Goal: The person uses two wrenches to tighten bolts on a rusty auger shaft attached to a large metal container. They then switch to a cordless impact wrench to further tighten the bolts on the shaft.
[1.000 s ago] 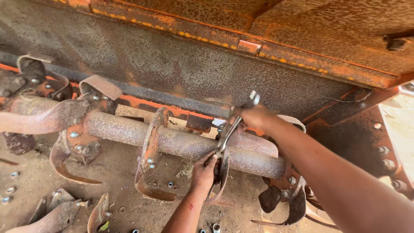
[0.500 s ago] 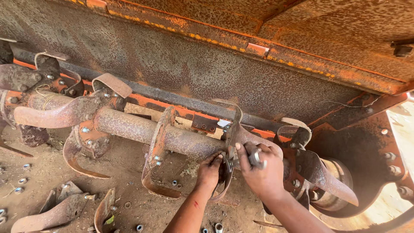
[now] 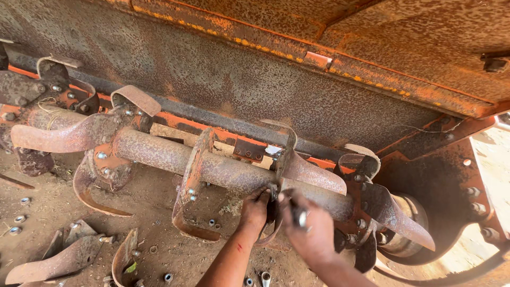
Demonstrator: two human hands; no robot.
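Note:
A rusty tiller shaft [image 3: 159, 151] runs across the view, carrying round flanges and curved blades. My left hand [image 3: 255, 208] presses on the lower part of a curved blade [image 3: 311, 172] where it is bolted to a flange. Just to its right, my right hand [image 3: 312, 234] is closed around a small shiny metal tool [image 3: 300, 217], held against the same flange. What the tool's tip touches is hidden by my fingers.
A rusted orange hood [image 3: 319, 58] overhangs the shaft. Loose blades [image 3: 64, 258] and several nuts and bolts [image 3: 21, 218] lie on the dirt at lower left. A bare flange [image 3: 192, 183] sits left of my hands, and a side plate [image 3: 457, 196] closes the right end.
My right hand came down from above the shaft with the tool and now sits beside my left hand at the flange. The view shifted right.

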